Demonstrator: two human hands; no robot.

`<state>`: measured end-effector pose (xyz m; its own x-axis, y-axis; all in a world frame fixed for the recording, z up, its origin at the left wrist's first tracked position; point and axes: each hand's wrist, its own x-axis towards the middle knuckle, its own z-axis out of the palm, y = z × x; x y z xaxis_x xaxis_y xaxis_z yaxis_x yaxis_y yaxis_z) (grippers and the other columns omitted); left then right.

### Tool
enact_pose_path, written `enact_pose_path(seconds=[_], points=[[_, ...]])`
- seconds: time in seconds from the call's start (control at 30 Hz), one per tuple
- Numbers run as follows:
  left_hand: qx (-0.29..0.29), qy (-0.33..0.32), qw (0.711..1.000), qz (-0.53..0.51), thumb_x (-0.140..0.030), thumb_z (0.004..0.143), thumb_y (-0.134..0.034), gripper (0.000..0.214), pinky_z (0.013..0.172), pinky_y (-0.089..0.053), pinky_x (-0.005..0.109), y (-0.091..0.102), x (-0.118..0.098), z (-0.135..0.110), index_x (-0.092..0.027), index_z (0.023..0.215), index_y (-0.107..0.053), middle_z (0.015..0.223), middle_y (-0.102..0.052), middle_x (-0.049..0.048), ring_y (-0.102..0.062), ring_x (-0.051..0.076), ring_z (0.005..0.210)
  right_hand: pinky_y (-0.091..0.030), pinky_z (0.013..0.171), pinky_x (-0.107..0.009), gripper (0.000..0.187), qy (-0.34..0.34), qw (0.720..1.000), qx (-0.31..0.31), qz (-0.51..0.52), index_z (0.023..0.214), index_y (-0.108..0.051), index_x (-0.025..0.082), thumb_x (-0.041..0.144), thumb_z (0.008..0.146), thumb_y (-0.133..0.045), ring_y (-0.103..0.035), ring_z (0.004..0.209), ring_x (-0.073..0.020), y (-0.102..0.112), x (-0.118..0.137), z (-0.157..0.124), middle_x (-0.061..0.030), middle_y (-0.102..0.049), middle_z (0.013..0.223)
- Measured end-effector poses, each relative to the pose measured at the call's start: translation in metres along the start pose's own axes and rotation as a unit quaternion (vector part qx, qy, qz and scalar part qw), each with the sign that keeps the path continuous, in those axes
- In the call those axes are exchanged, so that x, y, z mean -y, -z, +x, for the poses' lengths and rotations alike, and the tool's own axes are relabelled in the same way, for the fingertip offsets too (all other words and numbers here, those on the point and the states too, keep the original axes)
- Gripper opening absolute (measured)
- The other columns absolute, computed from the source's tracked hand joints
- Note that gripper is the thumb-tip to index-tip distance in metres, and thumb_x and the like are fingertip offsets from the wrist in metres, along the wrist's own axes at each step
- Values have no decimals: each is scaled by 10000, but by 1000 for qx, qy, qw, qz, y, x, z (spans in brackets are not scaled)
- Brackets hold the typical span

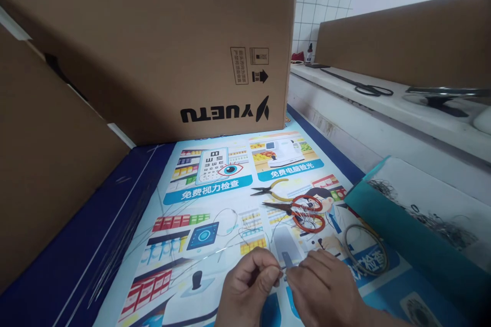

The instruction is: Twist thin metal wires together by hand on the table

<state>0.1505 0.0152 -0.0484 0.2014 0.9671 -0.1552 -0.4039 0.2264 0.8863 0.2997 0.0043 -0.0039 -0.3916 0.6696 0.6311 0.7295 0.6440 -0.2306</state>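
Observation:
Near the bottom edge, my left hand (249, 288) pinches a thin wire (215, 252) between thumb and index finger. My right hand (324, 288) is closed right beside it, with the short stretch of wire between the two hands running to its fingers. Loose loops of the wire curve across the printed sheet beyond my hands. Red-handled scissors (319, 223) lie farther off with their blades pointing left. Behind them are pliers with yellow handles (282, 197). A ring of coiled wire (346, 242) rests to the right of my right hand.
A teal open box (406, 222) on the right contains tangled wire pieces. Large cardboard boxes (153, 51) stand at the back and left. Long straight wires (117, 235) lie on the blue surface at left. Black scissors (372, 90) sit on the white ledge.

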Motion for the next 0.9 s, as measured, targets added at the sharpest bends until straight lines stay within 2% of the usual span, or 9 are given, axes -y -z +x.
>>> enact_pose_path(seconds=[0.07, 0.13, 0.23, 0.3, 0.37, 0.5, 0.7, 0.9], points=[[2, 8, 1000, -16, -353, 718, -709, 238, 584, -359, 211, -2, -3, 0, -138, 673, -616, 604, -535, -8, -455, 106, 592, -316, 539, -290, 231, 59, 996, -16, -60, 735, -583, 152, 74, 848, -397, -473, 496, -148, 1, 0, 4, -16, -567, 537], [6, 8, 1000, -30, -348, 726, -704, 231, 590, -363, 215, -3, -9, 0, -140, 681, -613, 611, -535, -9, -454, 106, 593, -288, 538, -300, 225, 73, 994, -21, -73, 734, -584, 144, 79, 852, -404, -459, 503, -156, 3, 1, 10, -20, -560, 539], [9, -16, 999, -33, -327, 738, -696, 213, 611, -372, 225, -6, -20, -1, -145, 678, -604, 621, -514, -12, -458, 109, 608, -256, 528, -299, 274, 24, 999, 3, -39, 666, -563, 164, 100, 863, -383, -428, 505, -159, 5, 4, 19, -22, -533, 535], [11, -28, 999, -32, -308, 745, -691, 187, 634, -380, 235, -7, -28, -1, -151, 692, -604, 643, -510, -12, -465, 113, 626, -265, 535, -289, 301, -26, 999, 27, 8, 650, -555, 170, 110, 876, -367, -443, 522, -153, 5, 6, 25, -20, -534, 549], [11, -32, 999, -36, -293, 752, -685, 159, 643, -385, 240, -7, -34, -1, -158, 712, -609, 660, -512, -12, -469, 114, 633, -285, 548, -279, 294, -44, 998, 32, 45, 650, -550, 170, 112, 878, -373, -462, 540, -147, 1, 8, 28, -19, -547, 567], [-5, -47, 998, -45, -288, 739, -693, 152, 623, -385, 236, -4, -34, 1, -159, 706, -619, 656, -516, -12, -469, 111, 613, -336, 582, -284, 258, -24, 998, -12, 55, 665, -549, 168, 90, 862, -400, -471, 550, -151, -11, 6, 27, -22, -556, 571], [-19, -51, 998, -18, -295, 702, -723, 166, 597, -380, 219, -2, -32, 4, -154, 683, -638, 637, -515, -12, -455, 110, 607, -423, 629, -298, 174, 0, 995, -93, 46, 798, -576, 181, 108, 869, -436, -541, 597, -155, -20, 3, 24, -22, -598, 625], [-20, -41, 999, -16, -301, 692, -728, 160, 603, -390, 215, -4, -37, 2, -155, 716, -669, 658, -531, -6, -462, 104, 607, -440, 631, -319, 133, 6, 994, -91, 63, 894, -559, 170, 70, 837, -493, -554, 621, -164, -20, 0, 18, -36, -620, 686]])
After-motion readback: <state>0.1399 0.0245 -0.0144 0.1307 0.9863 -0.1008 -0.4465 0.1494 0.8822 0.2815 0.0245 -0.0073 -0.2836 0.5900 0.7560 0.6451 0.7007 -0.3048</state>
